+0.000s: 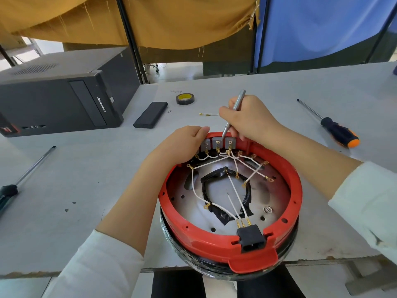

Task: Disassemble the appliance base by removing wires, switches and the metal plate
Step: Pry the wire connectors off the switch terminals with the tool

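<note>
Off to the left a long screwdriver (28, 168) lies on the table (214, 89) in front of a black computer case (64, 97). Nearer the middle, the left hand (184, 145) curls over the far rim of the red appliance base (229, 239), steadying it at the table's near edge. The right hand (249, 119) grips a slim metal tool (233, 115), its tip down among the grey switches (218, 144). Most white wires (236, 201) look to be in place across the metal plate (189, 203); one loose wire (207, 114) lies beyond, so I'd judge the job barely begun. An orange-handled screwdriver (335, 130) rests far right.
</note>
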